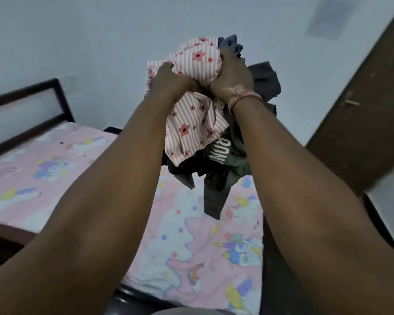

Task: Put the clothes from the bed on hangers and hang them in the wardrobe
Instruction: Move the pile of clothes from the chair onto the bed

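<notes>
Two hands, left hand [168, 81] and right hand [231, 76], grip a bundle of clothes [198, 123] with curled fingers, lifted above the pink patterned bed [191, 235].

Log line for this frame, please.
left hand: grips clothes bundle | right hand: grips it | bundle: lifted above bed | hangers: none visible

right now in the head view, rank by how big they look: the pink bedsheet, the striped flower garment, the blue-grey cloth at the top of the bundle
1. pink bedsheet, easily the largest
2. striped flower garment
3. blue-grey cloth, only a small bit shows

The left hand and right hand cover part of the bundle, so true sizes are unsure.
</notes>
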Demonstrator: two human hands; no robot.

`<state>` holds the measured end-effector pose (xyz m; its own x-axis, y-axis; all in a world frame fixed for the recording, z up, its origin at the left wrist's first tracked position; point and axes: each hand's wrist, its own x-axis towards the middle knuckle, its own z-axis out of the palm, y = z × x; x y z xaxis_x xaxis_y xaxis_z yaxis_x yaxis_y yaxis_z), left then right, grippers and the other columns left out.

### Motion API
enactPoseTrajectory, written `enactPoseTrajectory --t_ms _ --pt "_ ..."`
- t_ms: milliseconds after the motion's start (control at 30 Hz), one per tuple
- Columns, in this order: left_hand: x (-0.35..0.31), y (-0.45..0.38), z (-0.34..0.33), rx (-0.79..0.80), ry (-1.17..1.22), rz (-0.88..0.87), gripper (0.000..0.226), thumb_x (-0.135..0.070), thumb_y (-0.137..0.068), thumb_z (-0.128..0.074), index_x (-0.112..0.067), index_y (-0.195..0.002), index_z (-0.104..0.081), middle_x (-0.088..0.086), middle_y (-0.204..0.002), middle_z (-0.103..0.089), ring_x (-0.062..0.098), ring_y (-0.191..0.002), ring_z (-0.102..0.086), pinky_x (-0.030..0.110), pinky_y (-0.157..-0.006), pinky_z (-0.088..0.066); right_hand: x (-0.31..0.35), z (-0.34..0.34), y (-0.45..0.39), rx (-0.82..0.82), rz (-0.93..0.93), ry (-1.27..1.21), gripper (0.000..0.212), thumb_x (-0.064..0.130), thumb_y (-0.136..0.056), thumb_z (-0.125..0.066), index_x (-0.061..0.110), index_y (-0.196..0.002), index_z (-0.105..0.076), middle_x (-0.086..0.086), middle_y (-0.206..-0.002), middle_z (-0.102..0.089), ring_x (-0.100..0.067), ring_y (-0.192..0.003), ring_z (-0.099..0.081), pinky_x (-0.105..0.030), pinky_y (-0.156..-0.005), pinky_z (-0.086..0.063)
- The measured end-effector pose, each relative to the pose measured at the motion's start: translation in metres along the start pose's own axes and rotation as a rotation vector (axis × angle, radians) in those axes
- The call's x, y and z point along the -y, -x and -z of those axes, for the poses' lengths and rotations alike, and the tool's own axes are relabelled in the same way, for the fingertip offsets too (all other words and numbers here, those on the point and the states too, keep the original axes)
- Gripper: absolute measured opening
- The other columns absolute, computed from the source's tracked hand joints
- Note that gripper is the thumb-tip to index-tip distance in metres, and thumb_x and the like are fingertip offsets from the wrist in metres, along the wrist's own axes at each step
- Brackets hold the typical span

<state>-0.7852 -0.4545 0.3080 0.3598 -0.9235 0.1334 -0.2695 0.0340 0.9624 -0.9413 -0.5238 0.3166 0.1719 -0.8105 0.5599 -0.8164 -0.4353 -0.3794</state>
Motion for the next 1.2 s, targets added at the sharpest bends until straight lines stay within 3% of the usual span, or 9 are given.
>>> enactPoseTrajectory --t_ms 200,333,433,533,800,900,1000,1100,1200 --pt "0.032 0.02 -0.119 0.099 -0.048 0.038 0.093 -0.031 -0.048 -0.094 -0.021 -0.132 -0.055 -0.001 -0.122 -0.063 0.023 -0.111 -0.058 0.027 -0.077 -0.048 -0.117 0.014 0.056 0.084 -0.146 -0.055 0.052 0.026 -0.077 -0.053 0.023 -0.128 -0.045 -0.017 -0.114 -0.06 -0.04 -0.101 -0.058 -0.035 -0.071 -0.043" --pt "0.056 0.029 -0.162 0.15 -0.098 0.063 0.093 -0.028 -0.054 -0.095 -0.02 -0.136 -0.051 -0.002 -0.12 -0.056 0.019 -0.106 -0.052 0.029 -0.082 -0.043 -0.157 0.005 0.092 0.09 -0.231 -0.103 0.057 0.036 -0.068 -0.046 0.024 -0.124 -0.045 -0.016 -0.108 -0.063 -0.039 -0.092 -0.06 -0.038 -0.069 -0.05" --pt "0.074 0.038 -0.18 0.184 -0.144 0.087 0.099 -0.029 -0.057 -0.094 -0.019 -0.143 -0.046 0.006 -0.134 -0.054 0.02 -0.106 -0.049 0.028 -0.084 -0.041 -0.177 -0.006 0.112 0.099 -0.312 -0.116 0.057 0.034 -0.074 -0.052 0.027 -0.13 -0.041 -0.018 -0.111 -0.061 -0.041 -0.091 -0.061 -0.04 -0.07 -0.052" --pt "0.108 0.049 -0.192 0.203 -0.187 0.11 0.096 -0.034 -0.054 -0.093 -0.024 -0.139 -0.049 0.006 -0.13 -0.059 0.023 -0.113 -0.057 0.03 -0.086 -0.047 -0.197 -0.023 0.142 0.111 -0.399 -0.163 0.059 0.031 -0.081 -0.059 0.029 -0.136 -0.037 -0.021 -0.121 -0.058 -0.043 -0.099 -0.059 -0.043 -0.074 -0.053" --pt "0.223 0.105 -0.204 0.302 -0.284 0.343 0.087 -0.028 -0.057 -0.092 -0.022 -0.133 -0.051 0.01 -0.121 -0.062 0.026 -0.098 -0.059 0.04 -0.089 -0.055 -0.224 -0.102 0.251 0.365 -0.586 -0.218 0.034 0.032 -0.082 -0.061 0.036 -0.104 -0.036 -0.013 -0.106 -0.059 -0.038 -0.089 -0.059 -0.049 -0.073 -0.055" --pt "0.25 0.115 -0.207 0.323 -0.347 0.37 0.079 -0.027 -0.06 -0.09 -0.021 -0.128 -0.05 0.01 -0.115 -0.061 0.023 -0.087 -0.061 0.038 -0.073 -0.056 -0.227 -0.123 0.277 0.387 -0.636 -0.236 0.036 0.032 -0.081 -0.064 0.035 -0.106 -0.039 -0.01 -0.104 -0.056 -0.035 -0.088 -0.056 -0.048 -0.072 -0.054" --pt "0.266 0.111 -0.214 0.304 -0.375 0.362 0.076 -0.028 -0.063 -0.09 -0.025 -0.127 -0.051 0.013 -0.122 -0.058 0.019 -0.079 -0.057 0.03 -0.061 -0.045 -0.234 -0.138 0.288 0.342 -0.703 -0.231 0.038 0.035 -0.077 -0.064 0.036 -0.108 -0.041 -0.013 -0.112 -0.052 -0.038 -0.092 -0.056 -0.048 -0.075 -0.054" --pt "0.272 0.101 -0.222 0.293 -0.172 0.432 0.061 -0.018 -0.076 -0.085 -0.019 -0.129 -0.056 0.008 -0.121 -0.06 0.015 -0.086 -0.06 0.035 -0.075 -0.052 -0.246 -0.144 0.286 0.352 -0.805 -0.278 0.042 0.031 -0.074 -0.063 0.036 -0.111 -0.045 -0.011 -0.116 -0.049 -0.038 -0.094 -0.058 -0.046 -0.079 -0.054" --pt "0.269 0.09 -0.221 0.357 -0.03 0.578 0.046 -0.015 -0.095 -0.07 -0.011 -0.139 -0.057 0.008 -0.144 -0.055 0.029 -0.126 -0.055 0.034 -0.089 -0.043 -0.258 -0.145 0.28 0.573 -0.892 -0.314 0.045 0.032 -0.076 -0.061 0.025 -0.118 -0.046 -0.01 -0.11 -0.054 -0.032 -0.087 -0.059 -0.033 -0.068 -0.051"
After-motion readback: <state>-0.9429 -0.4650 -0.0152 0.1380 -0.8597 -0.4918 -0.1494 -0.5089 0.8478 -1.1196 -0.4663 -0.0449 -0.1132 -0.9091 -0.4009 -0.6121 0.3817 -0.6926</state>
